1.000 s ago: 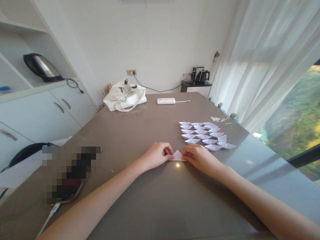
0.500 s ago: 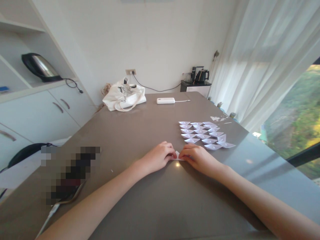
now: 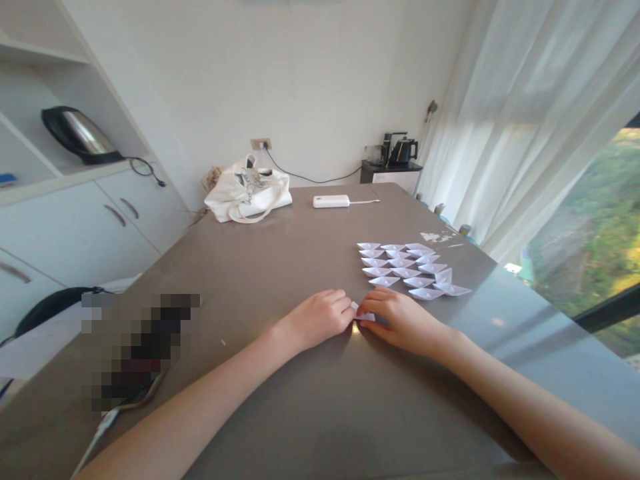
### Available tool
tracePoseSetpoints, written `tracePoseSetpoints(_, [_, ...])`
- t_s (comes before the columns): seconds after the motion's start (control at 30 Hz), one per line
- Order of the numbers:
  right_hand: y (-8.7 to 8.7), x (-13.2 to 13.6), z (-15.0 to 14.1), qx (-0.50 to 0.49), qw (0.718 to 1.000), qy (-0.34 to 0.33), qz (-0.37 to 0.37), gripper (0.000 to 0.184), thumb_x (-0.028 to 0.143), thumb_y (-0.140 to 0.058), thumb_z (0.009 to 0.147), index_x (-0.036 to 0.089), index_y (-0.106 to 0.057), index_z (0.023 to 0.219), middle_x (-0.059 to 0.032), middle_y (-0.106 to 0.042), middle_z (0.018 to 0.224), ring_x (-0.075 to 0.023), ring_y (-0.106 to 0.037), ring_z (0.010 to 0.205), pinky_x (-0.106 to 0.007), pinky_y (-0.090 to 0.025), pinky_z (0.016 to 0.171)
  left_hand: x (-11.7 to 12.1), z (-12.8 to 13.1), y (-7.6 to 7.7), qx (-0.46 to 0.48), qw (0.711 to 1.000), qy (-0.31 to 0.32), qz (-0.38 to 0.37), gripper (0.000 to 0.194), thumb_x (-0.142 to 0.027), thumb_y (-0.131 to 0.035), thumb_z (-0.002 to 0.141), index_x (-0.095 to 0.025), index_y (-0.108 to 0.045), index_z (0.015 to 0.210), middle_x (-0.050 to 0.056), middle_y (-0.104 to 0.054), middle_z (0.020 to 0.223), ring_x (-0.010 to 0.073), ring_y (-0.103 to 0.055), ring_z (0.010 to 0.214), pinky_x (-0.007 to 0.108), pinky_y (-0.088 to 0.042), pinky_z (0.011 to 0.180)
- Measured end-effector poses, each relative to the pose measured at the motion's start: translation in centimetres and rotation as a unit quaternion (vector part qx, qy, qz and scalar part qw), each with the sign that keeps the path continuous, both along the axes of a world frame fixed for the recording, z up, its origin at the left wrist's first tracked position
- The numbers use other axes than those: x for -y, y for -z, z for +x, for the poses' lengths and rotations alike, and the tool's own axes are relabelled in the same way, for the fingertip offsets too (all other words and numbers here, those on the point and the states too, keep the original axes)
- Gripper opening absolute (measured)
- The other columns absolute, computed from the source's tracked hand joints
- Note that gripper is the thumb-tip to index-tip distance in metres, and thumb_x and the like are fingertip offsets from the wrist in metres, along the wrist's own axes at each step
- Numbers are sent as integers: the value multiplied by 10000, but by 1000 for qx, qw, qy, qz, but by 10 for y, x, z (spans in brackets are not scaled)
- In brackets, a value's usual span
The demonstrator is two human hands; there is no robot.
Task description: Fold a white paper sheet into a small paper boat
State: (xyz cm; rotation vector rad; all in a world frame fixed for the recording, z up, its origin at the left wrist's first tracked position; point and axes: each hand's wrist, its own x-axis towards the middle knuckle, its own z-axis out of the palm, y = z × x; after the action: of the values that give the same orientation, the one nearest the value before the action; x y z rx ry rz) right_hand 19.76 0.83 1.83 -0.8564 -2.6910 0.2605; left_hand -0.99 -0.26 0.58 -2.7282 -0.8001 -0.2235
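Between my hands, just above the grey table [image 3: 280,267], is a small piece of folded white paper [image 3: 367,317]. My left hand [image 3: 327,316] is closed, its fingertips pinching the paper's left side. From the right, my right hand [image 3: 393,313] grips the paper between thumb and fingers. Much of the paper is hidden behind the fingers. Right behind my right hand sit several white paper boats [image 3: 400,263], laid out in uneven rows.
A white bag [image 3: 250,193] and a white power bank [image 3: 331,201] with a short cable lie toward the far end. Paper scraps [image 3: 437,237] are near the right edge. At the left, a blurred-out object has a white cable [image 3: 103,427].
The paper has turned between my fingers, its right end now tilting down. My left hand has curled further over its left side, while my right hand has barely moved.
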Motion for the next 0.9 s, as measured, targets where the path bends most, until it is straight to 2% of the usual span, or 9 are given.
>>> tracePoseSetpoints(0.17, [0,1,-1,11,999,7,41,127,229,-525,875,171,-634,848,-62,-625,794,-179,-526,744,-273,-368,657,1,-1,-2,15,999,-1,40,200,-130,-413,914,-132,-588,818,75,-601,783,211,-538,800,317,-399,701])
tracePoseSetpoints(0.3, [-1,2,-1,-46,997,42,45,141,218,-501,885,173,-633,857,-62,-623,780,-181,-532,767,-273,-385,684,4,1,-10,123,991,-45,-18,179,-172,-449,901,-128,-602,818,71,-616,793,188,-550,801,296,-417,732])
tracePoseSetpoints(0.4, [-1,3,-1,-116,990,75,8,129,233,-520,877,180,-636,860,-47,-611,764,-165,-538,752,-258,-398,686,6,3,-14,262,957,-72,-105,142,-200,-497,891,-130,-619,880,54,-638,832,155,-568,826,253,-430,766])
tracePoseSetpoints(0.5, [-2,3,-2,-155,984,82,-29,125,223,-526,862,181,-643,850,-30,-598,736,-147,-528,704,-246,-397,654,6,5,-14,343,919,-76,-178,154,-266,-553,878,-150,-654,890,32,-662,833,130,-590,806,226,-432,756])
tracePoseSetpoints(0.7, [-1,3,-6,-220,967,90,-87,128,215,-537,831,161,-640,777,-20,-618,699,-129,-500,640,-240,-387,597,5,8,-13,423,862,-111,-256,135,-265,-628,825,-163,-711,792,19,-684,741,116,-598,687,205,-431,660])
tracePoseSetpoints(0.9, [0,4,-8,-246,950,110,-158,155,256,-565,830,160,-675,780,-27,-665,706,-135,-529,633,-244,-384,573,7,12,-16,458,807,-151,-342,135,-246,-625,804,-142,-704,771,41,-708,760,142,-626,722,218,-454,677])
